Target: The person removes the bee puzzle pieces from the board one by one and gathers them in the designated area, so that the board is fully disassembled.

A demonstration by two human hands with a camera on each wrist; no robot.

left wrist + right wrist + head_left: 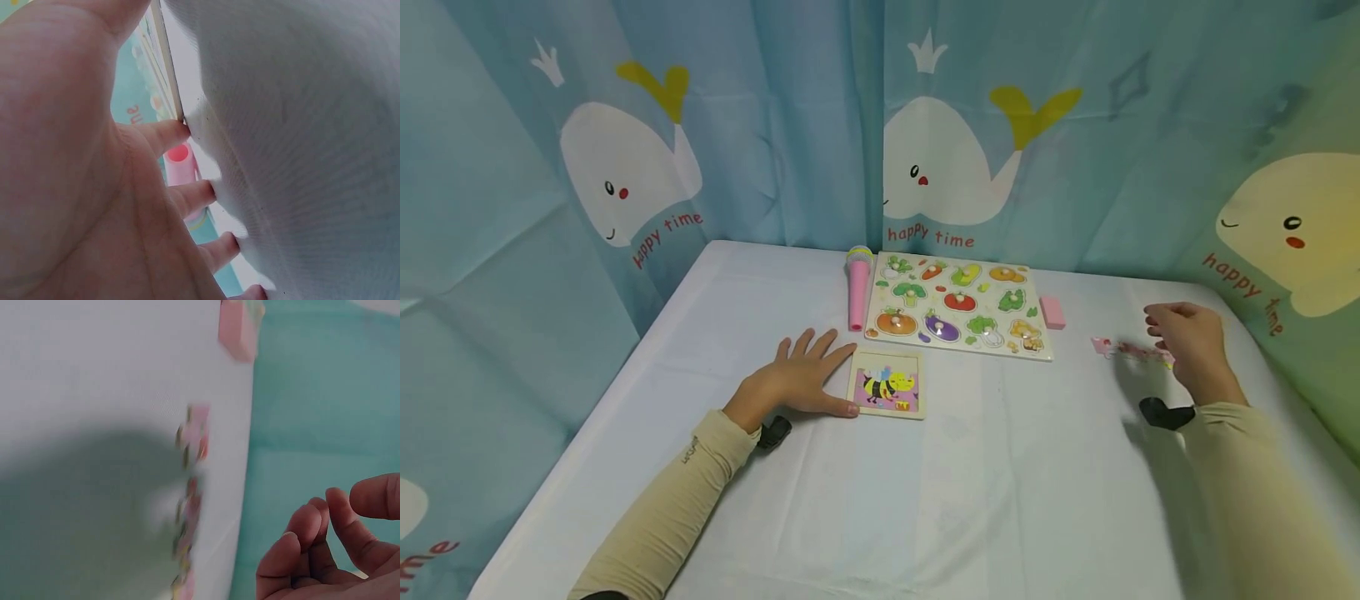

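A square wooden tray puzzle (886, 383) with a bee picture lies flat on the table. My left hand (801, 377) is spread beside it, with the thumb and index finger touching its left side. In the left wrist view the fingers of that left hand (119, 181) rest with their tips on the white cloth. My right hand (1195, 346) hovers at the right above several loose pink jigsaw pieces (1131, 350). In the right wrist view this right hand (331, 550) has loosely bent fingers, the thumb apart from them, and nothing visible between; the jigsaw pieces (195, 434) lie below.
Behind the bee puzzle lies a vegetable peg board (955, 337). A pink toy microphone (857, 292) is at its left, a pink block (1052, 312) at its right. A white cloth covers the table (955, 500); blue whale-print curtains (820, 125) hang around its back and sides.
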